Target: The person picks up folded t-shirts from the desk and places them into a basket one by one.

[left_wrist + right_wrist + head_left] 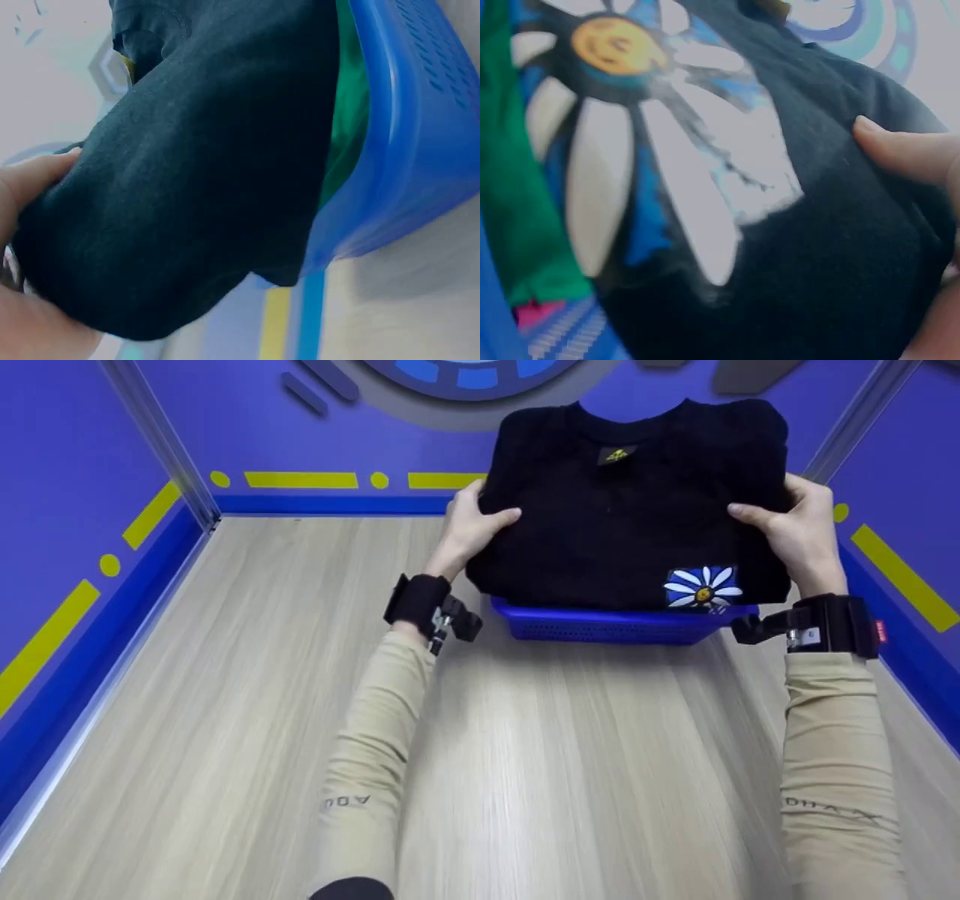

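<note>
A folded black T-shirt (615, 525) with a white daisy print (703, 586) at its lower right hangs over a blue plastic basket (600, 628). My left hand (472, 521) grips its left side, thumb on the front and the other fingers behind the cloth. On the opposite side my right hand (806, 529) pinches the shirt the same way. Green cloth (349, 112) shows inside the basket in the left wrist view. The right wrist view shows green cloth (525, 187) too, with a bit of pink cloth (536, 313) below it.
The basket stands on a light wood-grain table (300, 660) near the back. Blue-purple panels (315, 435) with yellow marks wall in the back and both sides. Metal posts (161, 435) stand at the back corners.
</note>
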{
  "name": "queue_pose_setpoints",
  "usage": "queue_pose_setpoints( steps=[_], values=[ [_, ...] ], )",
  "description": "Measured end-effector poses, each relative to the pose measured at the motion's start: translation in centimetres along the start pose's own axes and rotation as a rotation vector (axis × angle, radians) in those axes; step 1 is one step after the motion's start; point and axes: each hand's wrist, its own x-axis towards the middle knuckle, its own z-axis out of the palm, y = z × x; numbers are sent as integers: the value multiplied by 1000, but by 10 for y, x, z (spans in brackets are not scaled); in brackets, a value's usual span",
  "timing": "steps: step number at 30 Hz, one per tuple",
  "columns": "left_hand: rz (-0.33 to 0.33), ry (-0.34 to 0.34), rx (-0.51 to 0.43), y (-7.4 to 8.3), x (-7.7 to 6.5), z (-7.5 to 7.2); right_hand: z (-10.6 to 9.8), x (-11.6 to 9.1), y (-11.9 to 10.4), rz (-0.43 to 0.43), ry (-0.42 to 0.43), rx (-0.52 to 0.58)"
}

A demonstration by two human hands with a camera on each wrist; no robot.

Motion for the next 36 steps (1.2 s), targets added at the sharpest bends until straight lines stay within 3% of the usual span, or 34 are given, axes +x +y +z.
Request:
queue_pose_setpoints(
  steps=[7, 13, 17, 25, 32, 36],
  values=[
    [-72, -16, -17, -15, 11, 29, 8, 17, 28, -34, 64, -270],
    [-171, -47, 117, -26, 12, 43, 20, 17, 51, -70, 68, -433],
    [-202, -73, 175, -30, 10, 50, 26, 12, 62, -96, 54, -509],
    [-152, -114, 243, -28, 11, 53, 20, 8, 72, -68, -39, -575],
    [-173, -124, 212, -33, 11, 52, 14, 3, 74, 19, -131, -665],
    [-107, -70, 401, -35, 9, 48, 15, -1, 71, 38, -160, -720]
  ],
)
